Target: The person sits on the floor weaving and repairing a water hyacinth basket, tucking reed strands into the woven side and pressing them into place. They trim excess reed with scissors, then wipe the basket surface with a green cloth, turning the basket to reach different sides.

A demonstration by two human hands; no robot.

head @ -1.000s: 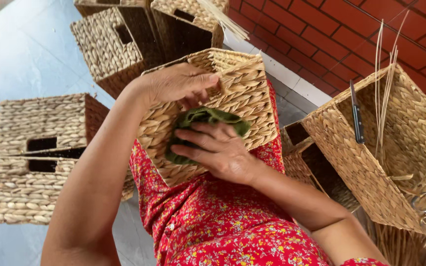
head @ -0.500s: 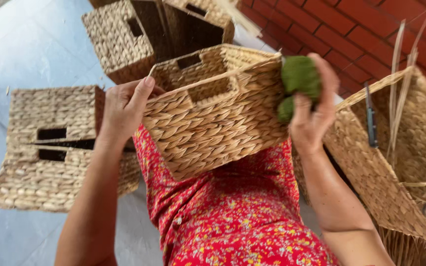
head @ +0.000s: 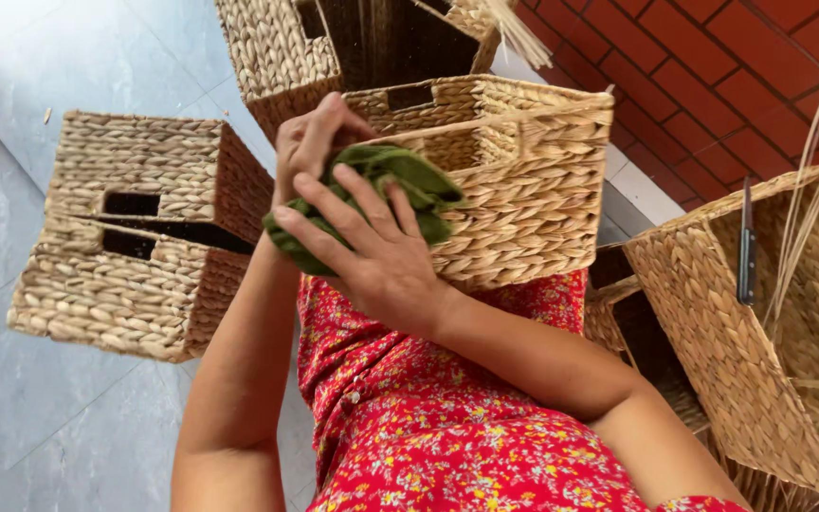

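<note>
1. The right hand (head: 376, 251) lies flat with its fingers spread over a crumpled green cloth (head: 400, 185), pressing it against the near corner of a woven basket (head: 514, 190) that rests on the person's lap.
2. The left hand (head: 310, 142) is curled around that same corner from the far side, thumb and fingers closed on the weave just behind the cloth — it grips the basket.
3. The basket is box-shaped, of pale braided fibre, tilted so that its open top faces away; a rectangular handle slot shows in its upper edge.
4. The lap below is covered by a red dress with small flowers (head: 447, 427).
5. To the left, on the grey tiled floor (head: 21, 417), two similar baskets (head: 135, 237) lie stacked on their sides, each showing a dark slot.
6. Behind the held basket stands another open basket (head: 315, 47), its dark inside in view.
7. On the right a larger woven basket (head: 751, 332) leans close to the person's right arm — a dark-handled tool (head: 747, 251) hangs on its rim, and loose dry stalks (head: 808, 180) stick up from it.
8. Red brick paving (head: 741, 66) fills the upper right.
</note>
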